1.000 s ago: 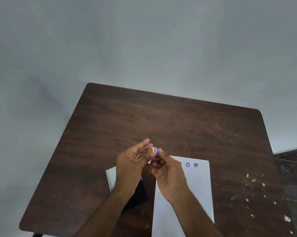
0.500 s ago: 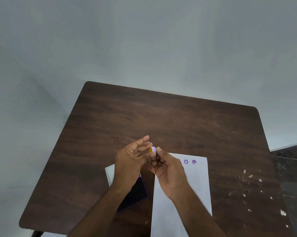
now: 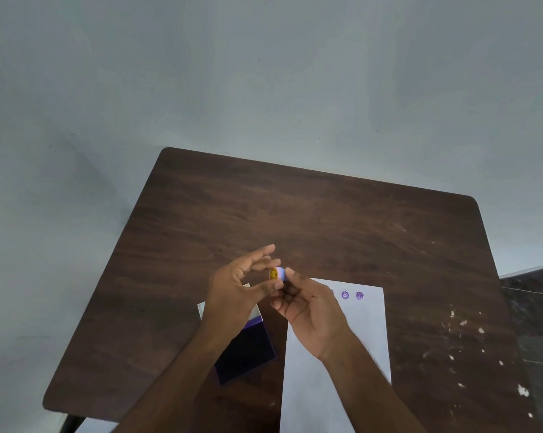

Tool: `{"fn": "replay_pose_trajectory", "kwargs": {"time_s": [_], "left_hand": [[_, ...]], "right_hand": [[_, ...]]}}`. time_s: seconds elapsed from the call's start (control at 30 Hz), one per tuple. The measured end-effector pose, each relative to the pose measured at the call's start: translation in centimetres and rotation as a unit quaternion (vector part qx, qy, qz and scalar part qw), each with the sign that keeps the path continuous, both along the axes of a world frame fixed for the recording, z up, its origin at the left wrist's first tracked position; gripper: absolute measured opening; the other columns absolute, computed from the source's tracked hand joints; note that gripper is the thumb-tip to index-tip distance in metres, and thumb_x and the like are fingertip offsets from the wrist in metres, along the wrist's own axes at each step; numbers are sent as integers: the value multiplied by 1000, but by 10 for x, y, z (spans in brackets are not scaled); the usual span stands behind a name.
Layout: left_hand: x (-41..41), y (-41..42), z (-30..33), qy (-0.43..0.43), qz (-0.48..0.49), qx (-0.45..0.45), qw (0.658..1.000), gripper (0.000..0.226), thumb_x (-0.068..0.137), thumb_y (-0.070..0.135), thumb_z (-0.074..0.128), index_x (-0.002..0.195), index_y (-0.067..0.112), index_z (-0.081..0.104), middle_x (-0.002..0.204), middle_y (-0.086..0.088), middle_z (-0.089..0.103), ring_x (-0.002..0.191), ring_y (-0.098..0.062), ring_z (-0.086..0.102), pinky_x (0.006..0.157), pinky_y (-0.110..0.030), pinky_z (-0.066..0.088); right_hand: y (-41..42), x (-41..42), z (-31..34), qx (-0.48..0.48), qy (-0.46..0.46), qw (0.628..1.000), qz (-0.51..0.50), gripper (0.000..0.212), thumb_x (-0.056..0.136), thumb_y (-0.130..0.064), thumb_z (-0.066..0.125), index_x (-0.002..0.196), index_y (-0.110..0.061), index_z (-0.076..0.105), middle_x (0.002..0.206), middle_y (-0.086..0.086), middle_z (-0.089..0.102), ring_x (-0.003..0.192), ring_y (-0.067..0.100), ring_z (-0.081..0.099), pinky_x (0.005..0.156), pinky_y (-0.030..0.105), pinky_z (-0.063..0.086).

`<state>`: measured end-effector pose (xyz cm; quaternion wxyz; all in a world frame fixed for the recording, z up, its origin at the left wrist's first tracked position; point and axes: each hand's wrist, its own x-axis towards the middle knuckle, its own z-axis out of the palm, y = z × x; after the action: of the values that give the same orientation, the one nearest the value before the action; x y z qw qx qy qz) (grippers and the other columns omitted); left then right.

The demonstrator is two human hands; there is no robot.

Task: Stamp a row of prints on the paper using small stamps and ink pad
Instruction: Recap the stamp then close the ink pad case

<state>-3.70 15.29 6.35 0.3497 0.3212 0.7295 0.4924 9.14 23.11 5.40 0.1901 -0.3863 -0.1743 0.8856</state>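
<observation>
Yellow-faced, the small stamp (image 3: 277,274) sits pinched in our right hand (image 3: 310,310) above the table (image 3: 326,220) — left hand (image 3: 235,292) fingers spread, touching it. Next we'd ink it on the pad (image 3: 245,351), then print beside the purple marks (image 3: 352,295) on the paper (image 3: 370,339).

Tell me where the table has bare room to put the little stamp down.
Free: the table's whole far half beyond both hands, and the strip right of the paper, though speckled white. Crowded: the near middle, where ink pad, paper and forearms sit together.
</observation>
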Motion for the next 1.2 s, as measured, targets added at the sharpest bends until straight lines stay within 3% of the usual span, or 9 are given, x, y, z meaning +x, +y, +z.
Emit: {"fn": "replay_pose_trajectory", "kwargs": {"time_s": [0.33, 0.5, 0.6, 0.7, 0.83, 0.9, 0.97, 1.1, 1.2], "left_hand": [[-12, -8, -3, -11, 6, -1, 1000, 61, 73, 25, 80, 128, 39, 57, 115, 24, 68, 112, 6, 59, 102, -31, 45], [-23, -17, -12, -81, 90, 14, 993, 42, 80, 22, 74, 120, 30, 65, 110, 16, 71, 104, -2, 67, 91, -28, 53], [-32, -24, -17, -63, 104, -8, 993, 31, 84, 20, 72, 111, 33, 68, 99, 25, 72, 96, 4, 67, 78, -10, 53], [-38, -32, -23, -58, 116, -26, 991, 23, 85, 20, 71, 103, 35, 70, 94, 27, 72, 91, 5, 68, 72, -9, 53], [-44, -42, -34, -47, 121, -84, 988, 22, 86, 23, 70, 107, 31, 70, 101, 19, 72, 93, 0, 68, 82, -21, 56], [-47, -46, -41, -27, 116, -117, 986, 23, 87, 25, 69, 110, 30, 69, 101, 21, 69, 92, 2, 66, 81, -17, 53], [-50, -49, -47, -16, 110, -144, 983, 25, 88, 26, 68, 112, 29, 68, 101, 22, 65, 90, 7, 61, 78, -11, 48], [-55, -58, -62, -10, 104, -168, 980, 25, 88, 27, 67, 113, 27, 68, 99, 19, 68, 89, 7, 61, 76, -11, 49], [-57, -65, -72, 14, 94, -190, 977, 23, 88, 26, 67, 111, 27, 69, 97, 19, 67, 88, 5, 61, 76, -12, 48]], "right_hand": [[8, -16, -3, 116, -22, 992, 39, 29, 80, -17, 75, 99, 3, 72, 87, 15, 71, 80, 23, 64, 82, 36, 53], [17, -30, -3, 229, -145, 960, 63, 24, 69, -27, 83, 87, -11, 79, 86, 13, 75, 73, 25, 64, 75, 37, 54], [22, -43, -12, 337, -268, 899, 82, 9, 69, -30, 85, 74, -27, 77, 72, -4, 75, 60, 14, 67, 54, 18, 53], [26, -55, -30, 446, -358, 809, 134, 16, 74, -36, 80, 83, -24, 74, 68, -14, 70, 63, 10, 67, 49, 8, 46], [31, -69, -48, 601, -432, 621, 258, 20, 84, -41, 68, 78, -22, 64, 71, -8, 60, 65, 12, 58, 74, 26, 52], [33, -75, -53, 663, -437, 530, 298, 23, 87, -41, 63, 73, -22, 59, 72, -5, 61, 70, 13, 54, 81, 32, 51], [33, -79, -61, 700, -448, 466, 304, 22, 87, -39, 62, 77, -19, 63, 81, -1, 68, 79, 15, 52, 80, 32, 49], [32, -82, -74, 730, -462, 397, 309, 13, 84, -27, 66, 86, -15, 69, 90, 2, 73, 94, 20, 53, 82, 36, 43], [34, -81, -77, 720, -458, 400, 335, 13, 85, -26, 65, 90, -15, 70, 95, 3, 72, 100, 21, 53, 86, 37, 43]]}}
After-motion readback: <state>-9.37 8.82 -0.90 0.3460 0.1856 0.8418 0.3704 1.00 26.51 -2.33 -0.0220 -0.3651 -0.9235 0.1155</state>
